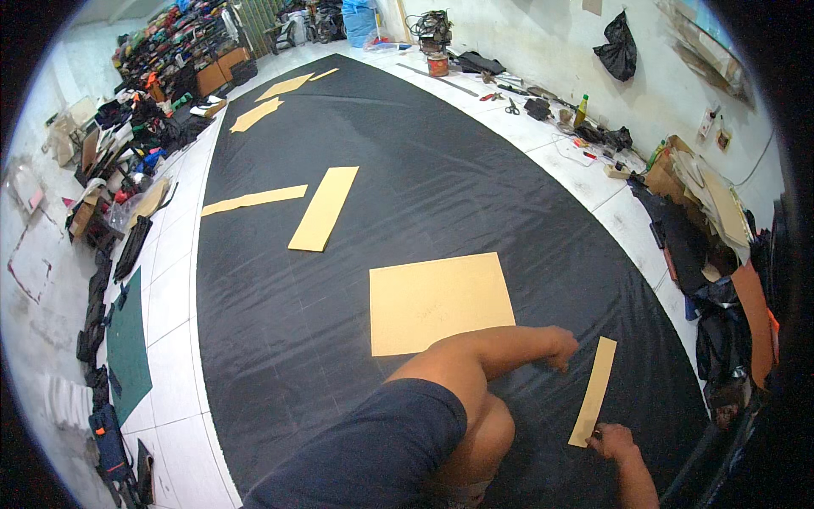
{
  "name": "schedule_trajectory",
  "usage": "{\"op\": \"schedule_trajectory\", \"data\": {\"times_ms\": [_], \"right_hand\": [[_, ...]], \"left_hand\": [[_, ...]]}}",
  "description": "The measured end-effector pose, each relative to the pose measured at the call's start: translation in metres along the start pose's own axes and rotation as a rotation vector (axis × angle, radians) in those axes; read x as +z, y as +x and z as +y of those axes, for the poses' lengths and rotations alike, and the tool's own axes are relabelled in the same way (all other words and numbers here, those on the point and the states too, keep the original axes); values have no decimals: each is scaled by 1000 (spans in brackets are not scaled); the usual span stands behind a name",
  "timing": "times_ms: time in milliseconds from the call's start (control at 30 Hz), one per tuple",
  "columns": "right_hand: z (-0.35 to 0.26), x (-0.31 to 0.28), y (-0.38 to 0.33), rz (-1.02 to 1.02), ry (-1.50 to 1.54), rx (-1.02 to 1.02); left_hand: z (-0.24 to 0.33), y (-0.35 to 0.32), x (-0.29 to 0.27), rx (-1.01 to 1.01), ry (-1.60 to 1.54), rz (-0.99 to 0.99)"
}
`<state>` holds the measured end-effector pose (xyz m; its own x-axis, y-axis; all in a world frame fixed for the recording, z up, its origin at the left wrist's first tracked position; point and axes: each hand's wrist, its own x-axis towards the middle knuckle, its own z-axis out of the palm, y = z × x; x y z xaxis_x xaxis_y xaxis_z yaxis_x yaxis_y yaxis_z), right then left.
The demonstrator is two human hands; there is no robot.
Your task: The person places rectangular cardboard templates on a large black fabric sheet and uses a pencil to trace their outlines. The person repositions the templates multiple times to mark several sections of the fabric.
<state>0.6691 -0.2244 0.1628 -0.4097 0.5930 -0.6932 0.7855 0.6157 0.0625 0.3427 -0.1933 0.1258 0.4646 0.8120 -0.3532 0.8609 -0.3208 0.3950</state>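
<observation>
A large sheet of black fabric [280, 339] is spread over the floor, with tan card pattern pieces on it. My right hand [615, 442] is closed at the near end of a narrow card strip [596, 386], its fingertips pinching the strip's edge. Stretched across from the left, my left arm ends in my left hand [560, 347], just left of the strip's far half. Its fingers curl downward, and whatever they may hold is hidden. Left of that hand lies a wide rectangular card piece [441, 301], partly covered by my forearm. My bent knee [492, 424] is below.
Farther up the fabric lie a long card piece [325, 208], a thin strip [254, 200] and smaller pieces [256, 115]. Scissors [512, 108] and a green bottle [581, 111] are along the right wall. Piled materials [182, 51] and a green mat [129, 348] line the left.
</observation>
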Motion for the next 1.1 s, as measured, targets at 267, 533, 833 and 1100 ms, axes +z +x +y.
{"op": "schedule_trajectory", "data": {"times_ms": [267,533,833,1100], "right_hand": [[-8,-19,10,73,46,7],[-28,-22,4,58,47,-38],[-6,-22,-4,21,56,34],[-17,-14,3,26,76,-15]], "left_hand": [[-17,11,23,-33,33,-114],[-19,1,22,-49,88,-44],[6,-3,-1,-40,81,-156],[-2,-25,1,-59,92,-103]]}}
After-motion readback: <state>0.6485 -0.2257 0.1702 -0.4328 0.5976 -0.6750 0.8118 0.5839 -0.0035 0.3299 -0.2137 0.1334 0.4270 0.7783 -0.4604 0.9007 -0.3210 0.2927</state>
